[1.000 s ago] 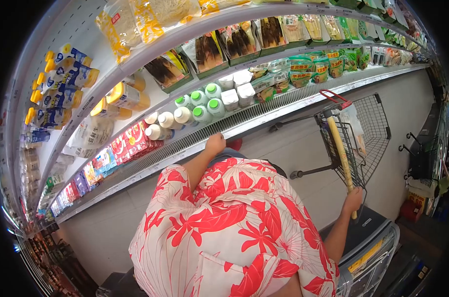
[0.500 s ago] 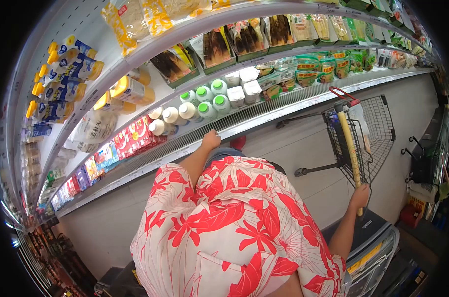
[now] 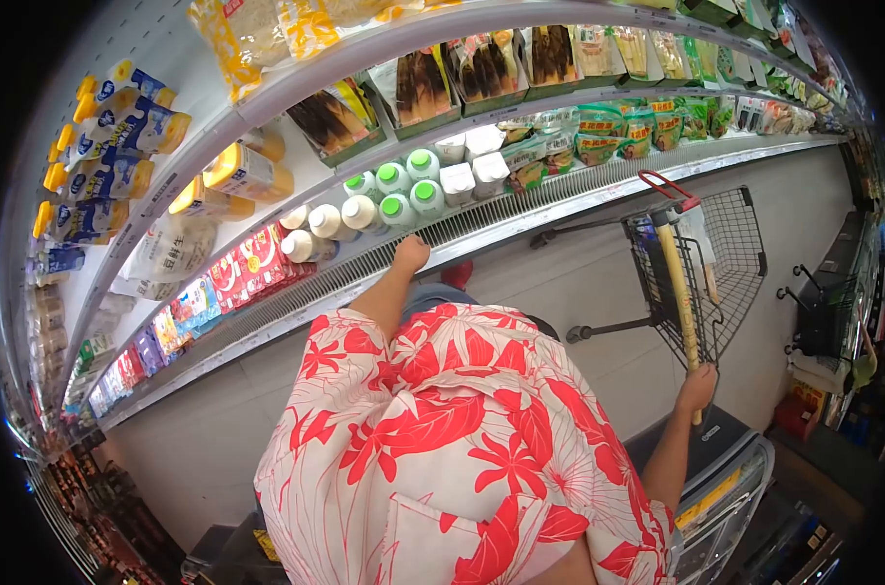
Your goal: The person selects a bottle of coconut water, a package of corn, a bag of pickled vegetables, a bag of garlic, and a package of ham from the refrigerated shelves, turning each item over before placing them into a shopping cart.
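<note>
My right hand point(image 3: 696, 387) is wrapped round the yellow handle bar point(image 3: 678, 292) of a black wire shopping cart point(image 3: 730, 263), near the bar's lower end. My left hand point(image 3: 411, 254) is over the front grille point(image 3: 462, 222) of the lowest shelf, its fingers curled in. Just beyond that hand stand bottles with green caps point(image 3: 397, 210). White-capped bottles point(image 3: 326, 221) are to its left and white cartons point(image 3: 489, 174) lie to its upper right. Whether the left fingers hold anything is hidden.
Bagged goods point(image 3: 418, 88) line the upper shelf, with green pouches point(image 3: 598, 135) below. Yellow-capped bottles point(image 3: 116, 122) stand at the left. A dark bin with a clear front point(image 3: 725, 487) is at lower right. Another black cart point(image 3: 818, 322) stands at far right.
The view has shifted slightly, so shelves and cart appear a little further left. My left hand sits nearer the green-capped bottles. The right hand keeps its hold on the bar.
</note>
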Motion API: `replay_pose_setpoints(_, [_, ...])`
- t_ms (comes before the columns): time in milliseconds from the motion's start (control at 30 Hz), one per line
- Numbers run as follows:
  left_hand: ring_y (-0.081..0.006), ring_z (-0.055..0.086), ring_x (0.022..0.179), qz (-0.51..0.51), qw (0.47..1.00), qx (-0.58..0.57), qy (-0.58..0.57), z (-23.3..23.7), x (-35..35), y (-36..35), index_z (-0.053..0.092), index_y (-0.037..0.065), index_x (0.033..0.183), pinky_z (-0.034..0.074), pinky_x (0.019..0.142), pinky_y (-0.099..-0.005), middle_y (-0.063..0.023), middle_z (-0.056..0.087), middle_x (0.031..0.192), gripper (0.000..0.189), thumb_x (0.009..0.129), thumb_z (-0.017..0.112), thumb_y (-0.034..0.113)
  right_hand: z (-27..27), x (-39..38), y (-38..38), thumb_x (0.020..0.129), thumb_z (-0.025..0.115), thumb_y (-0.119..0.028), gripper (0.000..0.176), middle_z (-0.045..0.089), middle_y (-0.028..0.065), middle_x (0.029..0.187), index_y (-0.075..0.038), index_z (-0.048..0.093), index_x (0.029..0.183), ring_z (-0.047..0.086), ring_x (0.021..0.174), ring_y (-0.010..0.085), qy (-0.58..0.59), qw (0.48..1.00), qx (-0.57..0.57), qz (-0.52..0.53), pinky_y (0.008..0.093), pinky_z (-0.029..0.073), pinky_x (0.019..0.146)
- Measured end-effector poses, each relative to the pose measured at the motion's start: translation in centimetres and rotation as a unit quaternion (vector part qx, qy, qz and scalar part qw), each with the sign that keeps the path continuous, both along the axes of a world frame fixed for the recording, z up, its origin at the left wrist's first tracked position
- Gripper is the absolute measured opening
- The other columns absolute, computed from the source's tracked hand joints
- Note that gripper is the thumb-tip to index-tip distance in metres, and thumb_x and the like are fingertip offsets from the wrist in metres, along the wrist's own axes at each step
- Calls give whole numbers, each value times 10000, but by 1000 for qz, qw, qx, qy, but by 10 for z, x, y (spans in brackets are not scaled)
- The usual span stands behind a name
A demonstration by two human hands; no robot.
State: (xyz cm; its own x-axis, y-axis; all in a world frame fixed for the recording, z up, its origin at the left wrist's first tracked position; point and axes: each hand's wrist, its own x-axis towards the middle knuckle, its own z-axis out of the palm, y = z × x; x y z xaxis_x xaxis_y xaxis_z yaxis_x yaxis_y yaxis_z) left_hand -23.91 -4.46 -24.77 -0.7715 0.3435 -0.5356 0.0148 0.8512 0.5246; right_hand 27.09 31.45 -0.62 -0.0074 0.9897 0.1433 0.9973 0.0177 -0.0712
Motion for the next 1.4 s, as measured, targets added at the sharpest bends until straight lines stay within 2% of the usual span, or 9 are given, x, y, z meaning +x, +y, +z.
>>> replay_pose_setpoints(267, [-353,617,1021,93,990,97,37,-43,-22,7,620,28,1100,466,911,-424,-200,669,1033,398,756,614,228,-5,7,-9,929,347,-358,391,660,148,1009,-94,610,1048,606,957,387,-1,1000,15,-10,483,447,801])
replay_pose_setpoints(333, [-362,603,1047,97,991,88,11,-22,-21,20,549,-2,1196,456,924,-424,-206,651,1088,506,751,636,225,-5,8,-10,922,379,-366,413,678,132,1046,-148,634,1163,618,977,383,2,1000,-14,-22,477,461,831])
replay_pose_setpoints(500, [-402,556,1121,91,994,54,-18,-19,-24,45,306,-75,1348,434,968,-431,-299,554,1202,798,732,710,232,-2,1,-20,895,365,-314,332,678,136,830,-122,634,932,627,825,400,11,1000,12,-15,517,449,726])
replay_pose_setpoints(600, [-438,512,1168,85,996,38,4,-13,-16,65,202,-115,1370,418,994,-439,-359,489,1248,914,740,757,245,-3,2,-21,909,363,-324,339,671,147,900,-121,633,933,622,881,389,21,999,-11,-35,486,453,759])
replay_pose_setpoints(800, [-430,503,1182,256,963,56,70,-15,-13,89,215,-84,1380,415,993,-449,-328,461,1298,869,772,752,228,-9,11,-20,898,371,-312,324,674,143,887,-126,636,916,622,857,396,23,999,-15,-39,498,448,737])
replay_pose_setpoints(933, [-449,540,1126,270,947,69,161,-12,-13,97,121,-12,1447,421,975,-444,-342,520,1223,992,746,777,240,-11,12,-20,906,367,-317,324,667,139,907,-128,630,913,615,885,390,28,998,-28,-45,488,445,750])
replay_pose_setpoints(967, [-437,534,1148,284,956,55,45,0,-19,97,67,71,1483,419,979,-436,-333,511,1246,1078,720,798,284,-13,13,-19,906,367,-317,324,667,139,907,-128,630,913,615,885,390,29,998,-26,-51,488,445,750])
replay_pose_setpoints(1067, [-452,531,1149,304,950,67,-9,-21,-32,96,27,144,1503,415,990,-458,-315,531,1240,1131,699,807,301,-9,14,-20,912,364,-314,317,662,133,905,-121,615,901,612,892,386,29,999,-31,-32,490,442,757])
replay_pose_setpoints(1400, [-435,550,1131,329,936,100,78,-27,-38,108,174,144,1421,417,973,-455,-297,557,1207,1031,644,835,292,0,1,-24,916,353,-296,309,660,138,894,-113,601,890,611,868,401,19,997,-52,-44,505,439,755])
